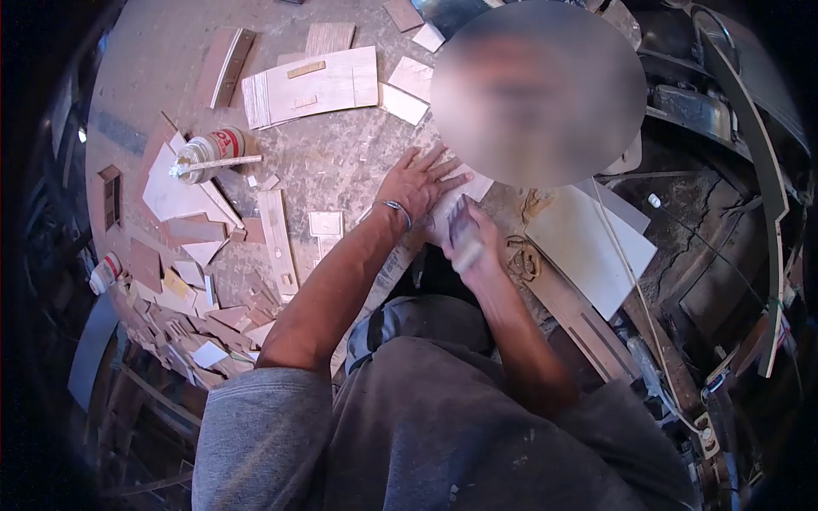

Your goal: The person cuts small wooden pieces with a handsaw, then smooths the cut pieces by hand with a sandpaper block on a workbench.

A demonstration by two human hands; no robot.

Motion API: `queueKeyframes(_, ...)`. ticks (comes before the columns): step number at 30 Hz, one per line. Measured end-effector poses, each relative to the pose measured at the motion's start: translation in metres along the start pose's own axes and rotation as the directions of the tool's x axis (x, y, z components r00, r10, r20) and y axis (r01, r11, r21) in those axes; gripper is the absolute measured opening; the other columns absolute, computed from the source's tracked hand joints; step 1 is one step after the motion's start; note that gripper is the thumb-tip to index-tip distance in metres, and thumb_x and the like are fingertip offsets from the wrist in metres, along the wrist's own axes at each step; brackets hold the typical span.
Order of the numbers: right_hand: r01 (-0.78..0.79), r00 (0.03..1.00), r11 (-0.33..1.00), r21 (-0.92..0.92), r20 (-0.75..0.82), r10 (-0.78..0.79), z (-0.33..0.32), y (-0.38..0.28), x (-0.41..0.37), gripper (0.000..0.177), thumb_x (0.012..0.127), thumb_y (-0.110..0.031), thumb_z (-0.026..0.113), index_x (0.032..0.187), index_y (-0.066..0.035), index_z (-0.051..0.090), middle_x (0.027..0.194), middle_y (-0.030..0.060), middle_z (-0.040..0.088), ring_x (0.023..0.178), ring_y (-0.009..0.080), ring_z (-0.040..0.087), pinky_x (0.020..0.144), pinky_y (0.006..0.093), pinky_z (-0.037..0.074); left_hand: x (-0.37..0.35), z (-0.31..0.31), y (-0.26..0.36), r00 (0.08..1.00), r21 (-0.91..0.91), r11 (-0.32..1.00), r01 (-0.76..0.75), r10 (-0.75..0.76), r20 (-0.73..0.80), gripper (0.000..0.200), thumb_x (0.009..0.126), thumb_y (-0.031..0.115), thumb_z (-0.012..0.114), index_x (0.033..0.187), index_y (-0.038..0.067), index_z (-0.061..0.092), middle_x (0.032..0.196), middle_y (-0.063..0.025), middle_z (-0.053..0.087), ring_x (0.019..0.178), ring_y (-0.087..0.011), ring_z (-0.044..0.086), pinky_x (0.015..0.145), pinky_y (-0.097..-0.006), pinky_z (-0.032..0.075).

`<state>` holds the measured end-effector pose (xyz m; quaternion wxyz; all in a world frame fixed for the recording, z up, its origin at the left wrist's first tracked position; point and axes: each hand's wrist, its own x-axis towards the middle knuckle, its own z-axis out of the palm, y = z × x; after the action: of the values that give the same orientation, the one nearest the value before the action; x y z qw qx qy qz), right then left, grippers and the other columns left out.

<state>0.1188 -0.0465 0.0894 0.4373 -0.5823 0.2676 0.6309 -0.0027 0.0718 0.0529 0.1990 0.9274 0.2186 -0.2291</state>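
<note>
My left hand (pixel 417 183) lies flat with its fingers spread, pressing on a pale flat board (pixel 479 182) near the table edge in front of my body. Close beside it, my right hand (pixel 484 247) is wrapped round a small block (pixel 463 230) with a dark face and a pale one, smeared by motion. The block is right at the near side of the pale board; its exact kind I cannot tell. A large blurred oval hides the area just beyond both hands.
A worn table (pixel 341 170) carries a curved wooden panel (pixel 358 81), a glue bottle (pixel 211 153) with a stick across it, a narrow wooden strip (pixel 276 238) and several offcuts (pixel 234 319). A white board (pixel 592 247) lies to the right, near a long curved strip (pixel 771 187).
</note>
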Motion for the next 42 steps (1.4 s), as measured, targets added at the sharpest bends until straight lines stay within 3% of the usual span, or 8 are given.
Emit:
queueKeyframes(3, 0.122, 0.992, 0.992, 0.028, 0.013, -0.122, -0.009, 0.013, 0.047, 0.038, 0.091, -0.042, 0.064, 0.115, -0.012, 0.059, 0.095, 0.0065, 0.062, 0.08, 0.0217, 0.061, 0.053, 0.0367, 0.05, 0.002, 0.0, 0.001, 1.0, -0.041, 0.999, -0.003, 0.002, -0.031, 0.085, 0.086, 0.037, 0.071, 0.158, 0.045, 0.027, 0.171, 0.0118, 0.015, 0.157, -0.0199, 0.014, 0.124, -0.0474, 0.024)
queueKeyframes(6, -0.06, 0.995, 0.998, -0.028, 0.074, 0.062, -0.005, -0.006, -0.015, 0.037, 0.089, -0.042, 0.068, 0.111, -0.014, 0.058, 0.095, 0.0062, 0.062, 0.081, 0.0212, 0.06, 0.055, 0.0383, 0.05, -0.001, -0.004, 0.005, 1.0, -0.025, 1.0, 0.0, 0.0, -0.009, 0.086, 0.085, 0.039, 0.071, 0.158, 0.046, 0.027, 0.171, 0.012, 0.015, 0.158, -0.0199, 0.014, 0.124, -0.0474, 0.024)
queueKeyframes(7, 0.01, 0.988, 1.0, -0.002, -0.152, -0.01, 0.018, -0.003, -0.008, 0.031, 0.092, -0.039, 0.065, 0.109, -0.015, 0.059, 0.095, 0.0053, 0.062, 0.077, 0.0206, 0.06, 0.054, 0.0378, 0.049, 0.0, -0.009, 0.002, 1.0, 0.006, 1.0, 0.004, -0.004, -0.01, 0.086, 0.085, 0.039, 0.071, 0.158, 0.046, 0.027, 0.171, 0.0122, 0.016, 0.158, -0.0199, 0.014, 0.124, -0.0473, 0.024)
queueKeyframes(19, 0.041, 0.999, 0.999, -0.002, 0.03, -0.041, -0.006, -0.001, 0.013, 0.03, 0.091, -0.041, 0.066, 0.108, -0.016, 0.061, 0.095, 0.0024, 0.063, 0.079, 0.0191, 0.061, 0.054, 0.0349, 0.048, 0.003, 0.014, 0.0, 0.991, 0.06, 0.998, 0.018, -0.009, -0.134, 0.094, 0.078, 0.043, 0.077, 0.158, 0.046, 0.027, 0.171, 0.0137, 0.014, 0.158, -0.019, 0.012, 0.124, -0.0473, 0.024)
queueKeyframes(24, 0.025, 0.994, 0.999, 0.04, 0.107, -0.03, -0.041, 0.011, 0.069, 0.03, 0.091, -0.041, 0.066, 0.108, -0.016, 0.061, 0.091, 0.0001, 0.063, 0.076, 0.019, 0.06, 0.053, 0.0345, 0.048, -0.004, -0.019, 0.004, 0.997, -0.062, 0.998, -0.009, 0.014, 0.078, 0.106, 0.071, 0.048, 0.084, 0.159, 0.046, 0.025, 0.17, 0.0131, 0.015, 0.158, -0.0192, 0.012, 0.124, -0.0478, 0.023)
queueKeyframes(25, 0.018, 0.997, 1.0, 0.023, -0.07, -0.016, -0.014, 0.003, 0.033, 0.029, 0.093, -0.041, 0.064, 0.105, -0.015, 0.062, 0.086, 0.0012, 0.063, 0.071, 0.0196, 0.06, 0.052, 0.0333, 0.047, -0.001, -0.021, -0.001, 0.996, -0.025, 1.0, -0.011, 0.013, 0.084, 0.106, 0.071, 0.048, 0.085, 0.159, 0.046, 0.025, 0.17, 0.0129, 0.015, 0.158, -0.0193, 0.012, 0.124, -0.0477, 0.023)
queueKeyframes(28, -0.034, 0.996, 0.999, 0.012, -0.076, 0.035, -0.004, -0.001, 0.003, 0.027, 0.093, -0.039, 0.062, 0.105, -0.015, 0.062, 0.086, 0.0029, 0.063, 0.068, 0.0205, 0.06, 0.052, 0.0329, 0.048, 0.004, 0.013, -0.001, 0.99, 0.008, 1.0, -0.004, 0.005, -0.141, 0.109, 0.068, 0.048, 0.086, 0.159, 0.046, 0.025, 0.171, 0.0128, 0.014, 0.158, -0.0196, 0.012, 0.124, -0.0474, 0.023)
queueKeyframes(42, 0.058, 0.998, 0.998, 0.013, 0.004, -0.058, -0.001, -0.004, 0.023, 0.029, 0.091, -0.041, 0.064, 0.104, -0.016, 0.061, 0.09, 0.0033, 0.064, 0.075, 0.0202, 0.061, 0.051, 0.0345, 0.047, 0.008, 0.023, -0.005, 0.973, 0.062, 0.998, -0.016, 0.03, -0.231, 0.078, 0.088, 0.042, 0.066, 0.157, 0.043, 0.031, 0.17, 0.0085, 0.02, 0.156, -0.0221, 0.021, 0.121, -0.0469, 0.027)
